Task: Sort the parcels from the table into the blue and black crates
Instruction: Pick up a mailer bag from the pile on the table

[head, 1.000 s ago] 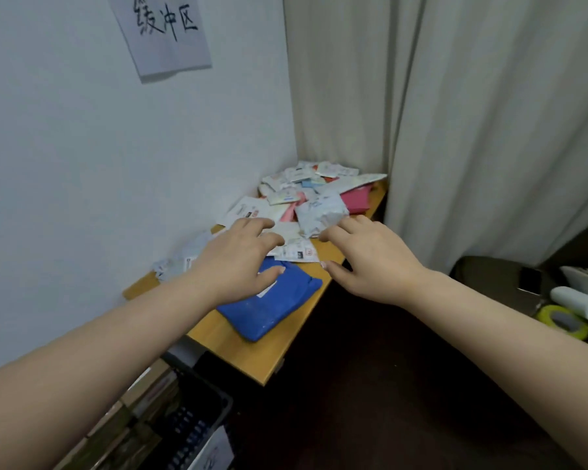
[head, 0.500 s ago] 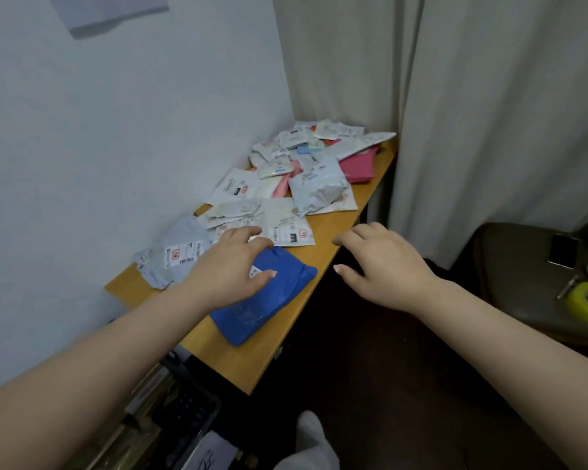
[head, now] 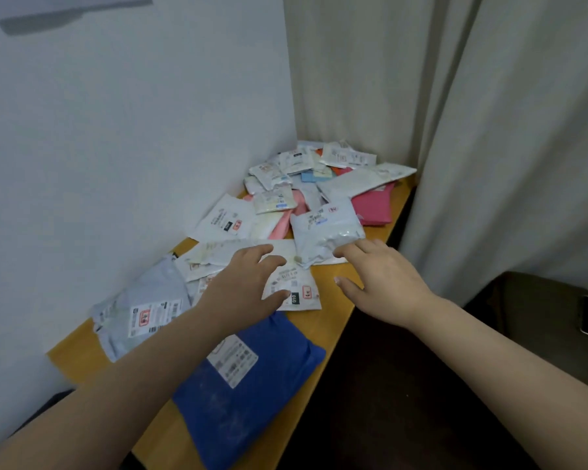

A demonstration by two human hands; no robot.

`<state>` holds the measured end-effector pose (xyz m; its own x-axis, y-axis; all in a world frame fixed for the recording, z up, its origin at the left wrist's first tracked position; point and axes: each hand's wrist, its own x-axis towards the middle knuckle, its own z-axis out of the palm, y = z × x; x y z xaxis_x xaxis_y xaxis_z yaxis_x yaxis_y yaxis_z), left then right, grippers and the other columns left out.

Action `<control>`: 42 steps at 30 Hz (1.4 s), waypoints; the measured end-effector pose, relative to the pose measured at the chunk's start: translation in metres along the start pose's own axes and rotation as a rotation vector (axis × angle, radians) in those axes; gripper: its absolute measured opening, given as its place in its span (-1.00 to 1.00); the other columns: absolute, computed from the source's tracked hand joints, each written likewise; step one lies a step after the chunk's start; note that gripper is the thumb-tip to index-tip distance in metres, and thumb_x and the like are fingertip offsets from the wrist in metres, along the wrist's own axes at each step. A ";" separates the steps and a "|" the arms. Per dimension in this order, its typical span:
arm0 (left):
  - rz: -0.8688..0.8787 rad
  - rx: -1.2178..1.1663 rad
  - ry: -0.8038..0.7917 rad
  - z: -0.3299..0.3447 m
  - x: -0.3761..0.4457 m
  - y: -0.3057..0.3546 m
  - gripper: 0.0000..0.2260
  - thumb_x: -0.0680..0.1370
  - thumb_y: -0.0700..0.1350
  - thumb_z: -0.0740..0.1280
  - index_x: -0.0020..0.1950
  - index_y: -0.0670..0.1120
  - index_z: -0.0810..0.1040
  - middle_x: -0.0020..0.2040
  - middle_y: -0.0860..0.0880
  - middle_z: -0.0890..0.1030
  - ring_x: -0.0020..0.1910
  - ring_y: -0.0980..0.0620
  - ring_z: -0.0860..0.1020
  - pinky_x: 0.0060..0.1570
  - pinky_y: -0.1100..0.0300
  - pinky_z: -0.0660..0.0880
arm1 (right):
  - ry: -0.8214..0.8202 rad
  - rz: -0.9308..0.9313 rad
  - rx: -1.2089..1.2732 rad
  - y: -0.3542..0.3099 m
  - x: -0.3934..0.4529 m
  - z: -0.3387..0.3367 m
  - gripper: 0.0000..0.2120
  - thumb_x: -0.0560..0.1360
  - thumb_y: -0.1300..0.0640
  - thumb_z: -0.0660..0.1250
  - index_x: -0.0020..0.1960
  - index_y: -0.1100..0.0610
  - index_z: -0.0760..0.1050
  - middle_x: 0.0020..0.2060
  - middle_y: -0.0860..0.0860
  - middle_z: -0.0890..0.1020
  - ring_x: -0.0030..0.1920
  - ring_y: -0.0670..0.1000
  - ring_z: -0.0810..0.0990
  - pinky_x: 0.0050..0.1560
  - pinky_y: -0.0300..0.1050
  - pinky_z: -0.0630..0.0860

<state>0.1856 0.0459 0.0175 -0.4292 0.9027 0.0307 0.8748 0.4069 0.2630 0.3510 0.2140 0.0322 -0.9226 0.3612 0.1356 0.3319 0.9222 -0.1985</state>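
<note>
A narrow wooden table (head: pixel 323 320) is sitting in a corner, white wall (head: pixel 133 147) on the left and a pale curtain (head: pixel 489 130) hanging behind and to the right. Nearest on it, a big blue parcel (head: pixel 245 398) with a white label is lying right at the front edge, slightly sticking out over it. Just left, a grey parcel (head: pixel 143 310) is leaning against the wall.

Both arms are reaching out over the table. The left hand (head: pixel 241 286) is hovering above a flat white parcel (head: pixel 296 290), fingers spread and loosely curled, holding nothing. The right hand (head: pixel 381 279) is also spread, fingertips touching a puffy white parcel (head: pixel 326 232).

Further back, a heap of white, pink and pale-blue parcels (head: pixel 319 178) is filling the corner. Dark floor (head: pixel 404 385) is lying open to the right of the table edge.
</note>
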 end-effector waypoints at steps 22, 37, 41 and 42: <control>-0.505 -0.317 0.015 0.105 0.187 -0.017 -0.51 0.57 0.08 0.32 0.48 0.04 0.33 0.51 0.02 0.23 0.47 0.05 0.21 0.36 0.28 0.15 | -0.209 0.136 0.402 0.209 0.212 0.121 -0.55 0.54 0.10 0.34 0.39 0.16 0.37 0.31 0.10 0.45 0.36 0.12 0.35 0.32 -0.05 0.27; -0.796 -0.467 0.026 0.144 0.252 0.008 -0.54 0.56 0.06 0.33 0.44 0.01 0.38 0.44 0.00 0.33 0.43 0.06 0.28 0.40 0.18 0.25 | -0.334 0.659 1.183 0.248 0.267 0.190 -0.10 0.38 0.10 0.54 0.48 0.23 0.02 0.20 0.00 0.41 0.15 0.01 0.48 0.04 -0.09 0.48; -0.832 -0.475 0.045 0.142 0.253 0.010 -0.54 0.56 0.07 0.33 0.44 0.03 0.38 0.43 0.03 0.34 0.41 0.08 0.31 0.41 0.14 0.29 | -0.404 0.659 1.218 0.257 0.271 0.215 -0.16 0.30 -0.01 0.59 0.40 0.24 0.25 0.20 0.01 0.55 0.11 0.01 0.57 0.02 -0.07 0.54; -0.838 -0.470 0.048 0.141 0.252 0.010 -0.54 0.56 0.07 0.33 0.44 0.03 0.37 0.43 0.04 0.34 0.41 0.09 0.31 0.40 0.19 0.27 | -0.427 0.652 1.214 0.260 0.271 0.219 -0.18 0.26 -0.08 0.59 0.36 0.22 0.33 0.17 0.04 0.59 0.11 0.04 0.60 0.00 -0.06 0.56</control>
<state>0.1177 0.2971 -0.1085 -0.8917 0.3334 -0.3060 0.1047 0.8098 0.5773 0.1444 0.5217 -0.1949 -0.7340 0.3958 -0.5520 0.5407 -0.1513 -0.8275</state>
